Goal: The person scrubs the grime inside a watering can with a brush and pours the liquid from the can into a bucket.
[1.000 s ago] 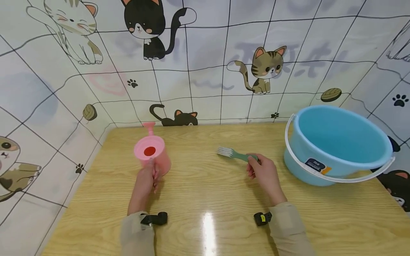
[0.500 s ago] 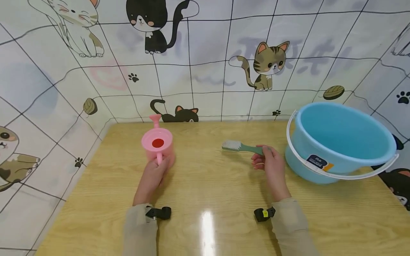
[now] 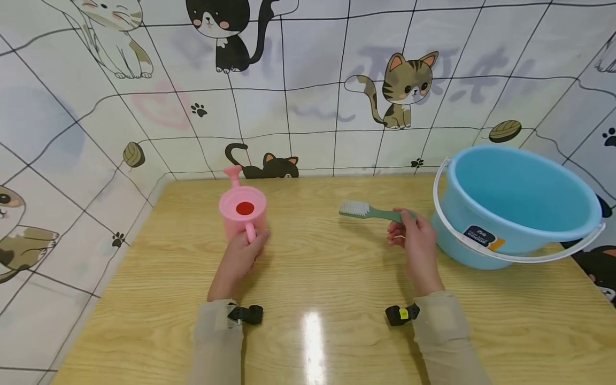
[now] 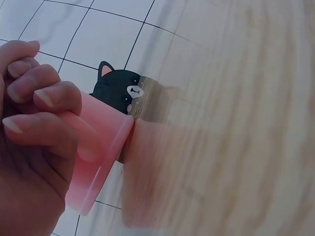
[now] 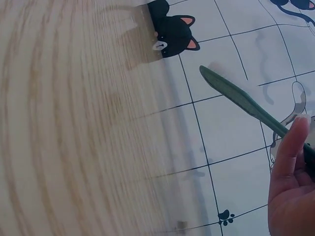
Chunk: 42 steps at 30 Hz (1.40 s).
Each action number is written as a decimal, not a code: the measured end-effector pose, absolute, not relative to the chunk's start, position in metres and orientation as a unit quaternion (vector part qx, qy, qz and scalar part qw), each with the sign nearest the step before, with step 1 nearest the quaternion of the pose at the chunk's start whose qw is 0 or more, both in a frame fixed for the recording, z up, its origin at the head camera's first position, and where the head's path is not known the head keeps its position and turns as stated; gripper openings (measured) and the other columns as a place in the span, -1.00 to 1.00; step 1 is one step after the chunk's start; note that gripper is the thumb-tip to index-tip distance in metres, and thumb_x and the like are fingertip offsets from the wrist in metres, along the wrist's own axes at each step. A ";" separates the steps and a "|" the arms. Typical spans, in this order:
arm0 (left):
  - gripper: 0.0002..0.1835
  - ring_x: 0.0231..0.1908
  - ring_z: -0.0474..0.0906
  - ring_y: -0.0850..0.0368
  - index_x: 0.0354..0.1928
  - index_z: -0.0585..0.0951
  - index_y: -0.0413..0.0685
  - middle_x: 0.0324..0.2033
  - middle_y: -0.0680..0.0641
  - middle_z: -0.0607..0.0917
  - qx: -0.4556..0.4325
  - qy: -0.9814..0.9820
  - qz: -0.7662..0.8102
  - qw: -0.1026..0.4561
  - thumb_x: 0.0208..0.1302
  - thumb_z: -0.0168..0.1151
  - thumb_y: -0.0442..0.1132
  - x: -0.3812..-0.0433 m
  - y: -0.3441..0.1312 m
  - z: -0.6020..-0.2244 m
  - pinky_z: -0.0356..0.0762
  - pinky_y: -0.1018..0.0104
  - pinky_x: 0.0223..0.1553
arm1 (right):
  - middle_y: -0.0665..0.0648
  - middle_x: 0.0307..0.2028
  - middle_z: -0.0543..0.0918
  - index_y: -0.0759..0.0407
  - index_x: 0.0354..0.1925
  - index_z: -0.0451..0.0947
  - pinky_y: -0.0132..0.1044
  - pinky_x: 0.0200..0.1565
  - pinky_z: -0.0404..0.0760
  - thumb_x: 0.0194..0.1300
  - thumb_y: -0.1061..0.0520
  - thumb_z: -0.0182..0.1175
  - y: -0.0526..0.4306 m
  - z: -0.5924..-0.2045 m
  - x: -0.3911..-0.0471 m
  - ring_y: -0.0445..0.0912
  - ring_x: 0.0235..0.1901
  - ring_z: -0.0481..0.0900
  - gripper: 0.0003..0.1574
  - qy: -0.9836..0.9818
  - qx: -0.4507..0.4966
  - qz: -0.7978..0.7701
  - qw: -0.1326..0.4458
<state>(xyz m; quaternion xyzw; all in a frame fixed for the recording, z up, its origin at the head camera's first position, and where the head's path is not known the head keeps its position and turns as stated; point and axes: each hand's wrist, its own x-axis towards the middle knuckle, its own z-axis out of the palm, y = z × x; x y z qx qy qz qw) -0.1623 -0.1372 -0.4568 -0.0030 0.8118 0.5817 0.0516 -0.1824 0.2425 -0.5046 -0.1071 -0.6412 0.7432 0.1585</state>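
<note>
On the left, my left hand (image 3: 239, 255) grips the handle of a small pink watering can (image 3: 232, 224), whose round top has a red opening. Its spout points toward the back wall. The left wrist view shows fingers curled round the handle of the can (image 4: 96, 147) close to the tabletop; whether its base touches is hard to tell. Raised above the table, a green brush (image 3: 377, 213) with white bristles facing up is pinched by its handle in my right hand (image 3: 420, 243). Part of that handle is hidden behind the fingers in the right wrist view, where the brush (image 5: 236, 96) slants.
A large light-blue bucket (image 3: 481, 203) with a white handle stands just right of my right hand. The wood-grain table (image 3: 308, 267) ends at a cat-patterned backdrop (image 3: 308, 112), which also rises on both sides.
The brush and right hand have shifted right, closer to the bucket, and the bristles have turned. My left hand has moved right with the watering can, turning it slightly. The view has tilted down.
</note>
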 end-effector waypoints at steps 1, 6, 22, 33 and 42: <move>-0.42 -0.83 0.13 0.13 -0.64 0.35 -0.14 -0.79 -0.05 0.28 -0.004 0.813 0.580 0.052 0.03 0.11 0.28 -0.163 -0.137 -0.456 0.11 0.32 -0.83 | 0.28 -0.43 0.52 0.19 0.02 0.44 -0.18 -0.55 0.53 0.15 -0.29 0.05 0.244 -0.504 -0.183 0.05 -0.57 0.50 -0.31 -0.640 -0.108 0.744 0.160; -0.43 -0.82 0.12 0.12 -0.63 0.35 -0.14 -0.78 -0.05 0.28 0.010 0.815 0.576 0.058 0.04 0.10 0.27 -0.164 -0.134 -0.452 0.10 0.33 -0.81 | 0.27 -0.45 0.51 0.17 0.01 0.46 -0.19 -0.56 0.53 0.15 -0.30 0.04 0.249 -0.505 -0.184 0.02 -0.59 0.48 -0.32 -0.634 -0.115 0.746 0.169; -0.45 -0.81 0.12 0.11 -0.65 0.35 -0.14 -0.78 -0.05 0.28 0.049 0.828 0.555 0.062 0.09 0.11 0.22 -0.161 -0.119 -0.452 0.09 0.36 -0.81 | 0.32 -0.43 0.52 0.12 0.00 0.43 -0.17 -0.58 0.52 0.20 -0.29 -0.02 0.250 -0.503 -0.187 0.10 -0.57 0.49 -0.38 -0.631 -0.088 0.746 0.192; -0.54 -0.80 0.13 0.19 -0.68 0.33 -0.14 -0.79 0.01 0.25 0.070 0.830 0.549 0.068 0.18 0.11 0.04 -0.156 -0.106 -0.439 0.11 0.37 -0.76 | 0.33 -0.45 0.52 0.15 0.01 0.44 -0.18 -0.61 0.50 0.21 -0.25 -0.01 0.251 -0.502 -0.185 0.09 -0.60 0.48 -0.39 -0.624 -0.077 0.747 0.216; -0.58 -0.77 0.11 0.20 -0.71 0.26 -0.13 -0.79 0.05 0.20 0.095 0.838 0.534 0.060 0.24 0.09 -0.13 -0.143 -0.091 -0.415 0.11 0.37 -0.70 | 0.33 -0.45 0.53 0.13 0.02 0.44 -0.18 -0.62 0.49 0.22 -0.22 0.01 0.251 -0.500 -0.185 0.07 -0.61 0.48 -0.42 -0.615 -0.069 0.754 0.220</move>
